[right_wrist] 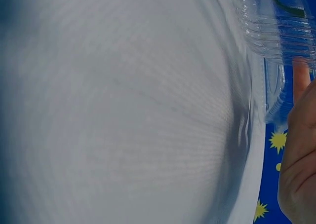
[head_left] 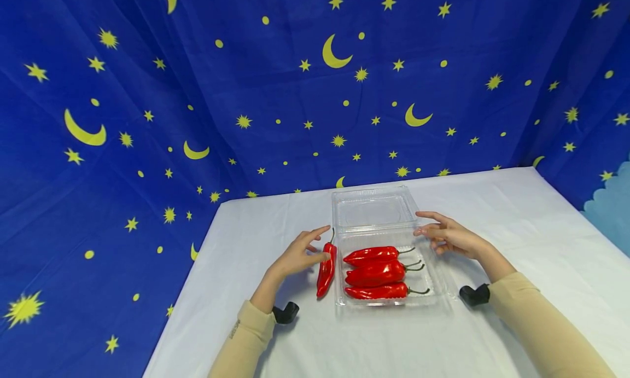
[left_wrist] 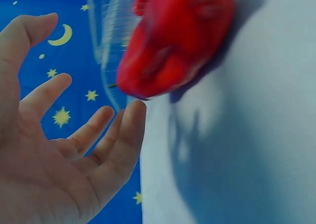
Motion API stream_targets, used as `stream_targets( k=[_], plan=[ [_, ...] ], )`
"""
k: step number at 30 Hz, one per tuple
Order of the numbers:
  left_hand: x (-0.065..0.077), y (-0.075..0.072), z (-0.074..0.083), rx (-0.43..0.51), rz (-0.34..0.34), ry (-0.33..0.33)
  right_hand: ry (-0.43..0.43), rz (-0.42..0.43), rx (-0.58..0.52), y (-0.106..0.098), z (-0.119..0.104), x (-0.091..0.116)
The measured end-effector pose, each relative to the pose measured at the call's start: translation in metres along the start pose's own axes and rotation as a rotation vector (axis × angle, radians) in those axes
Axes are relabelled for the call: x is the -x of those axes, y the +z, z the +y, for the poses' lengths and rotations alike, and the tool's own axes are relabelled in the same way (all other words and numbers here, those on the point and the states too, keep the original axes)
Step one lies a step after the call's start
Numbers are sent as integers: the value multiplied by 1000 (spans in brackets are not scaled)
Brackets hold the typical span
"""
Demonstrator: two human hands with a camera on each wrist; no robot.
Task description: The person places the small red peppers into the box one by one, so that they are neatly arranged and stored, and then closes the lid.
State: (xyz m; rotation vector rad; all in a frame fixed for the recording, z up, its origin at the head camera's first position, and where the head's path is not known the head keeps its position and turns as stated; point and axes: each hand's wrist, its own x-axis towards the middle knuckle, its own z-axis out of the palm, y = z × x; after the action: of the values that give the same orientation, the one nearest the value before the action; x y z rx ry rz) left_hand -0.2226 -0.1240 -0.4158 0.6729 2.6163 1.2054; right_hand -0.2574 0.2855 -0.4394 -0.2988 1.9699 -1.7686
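Observation:
A clear plastic clamshell container (head_left: 339,296) lies with its lid (head_left: 376,209) folded back, away from me. Three red peppers (head_left: 375,274) with green stems lie side by side in its base. Outside the container, along its left wall, rests another red pepper (head_left: 325,277) on the cloth. My left hand (head_left: 295,253) hovers by this pepper, fingers spread and thumb overlapping it in the head view; the left wrist view shows the palm holding nothing. At the container's right side, near the hinge, is my right hand (head_left: 455,238), its fingers extended; whether they touch the plastic I cannot tell.
A white cloth (head_left: 541,225) covers the table. Behind and to the left hangs a blue curtain (head_left: 275,82) with yellow stars and moons. Black wrist mounts (head_left: 286,313) sit under both forearms, close to the table surface.

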Motion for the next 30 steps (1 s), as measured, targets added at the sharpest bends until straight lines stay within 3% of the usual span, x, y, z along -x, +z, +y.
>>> stream_targets(
  k=[6, 11, 18, 30],
  plan=[
    [6, 13, -6, 18, -59, -49, 3, -3, -8, 1, 0, 0],
    [9, 20, -8, 43, -55, -75, 1, -7, -11, 1, -1, 0],
    [8, 27, -17, -65, -52, -38, -18, -16, -13, -1, 0, 0],
    [5, 33, -10, -170, -44, -80, -7, -3, -18, -1, 2, -1]
  ],
)
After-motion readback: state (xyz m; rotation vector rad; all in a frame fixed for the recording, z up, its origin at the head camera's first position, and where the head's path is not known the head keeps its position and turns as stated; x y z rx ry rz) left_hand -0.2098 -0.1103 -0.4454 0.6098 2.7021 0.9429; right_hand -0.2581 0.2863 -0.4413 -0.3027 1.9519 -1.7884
